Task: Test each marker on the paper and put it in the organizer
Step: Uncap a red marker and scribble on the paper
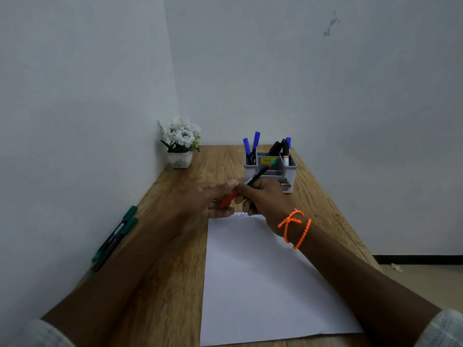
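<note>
The wooden table (175, 259) runs away from me into the corner, and I keep everything on it within one reach. The white paper (263, 284) lies straight in front of me, nearly all bare, so each marker gets fresh room; a faint blue scribble (244, 214) shows at its far edge, just under my hands. Beyond that, at the far right of the table, the grey organizer (288, 171) stands with blue-capped and black markers upright in its compartments, close enough that a tested marker only has to travel a short way.

The flower pot (181, 146) sits in the far left corner, well apart from the work. Along the left edge, near me, the green markers (117, 236) lie side by side against the wall, I judge waiting their turn.

My hands meet over the far edge of the paper. My right hand (263, 199), with the orange bracelet (295, 227) at its wrist, curls round the black barrel of the red marker (255, 176), its back end tilted up toward the organizer. My left hand (210, 199) is blurred; its fingers lie mostly straight around the red cap (229, 200), and I cannot tell whether they actually pinch it. Whether the cap is going on or off I cannot tell either.
</note>
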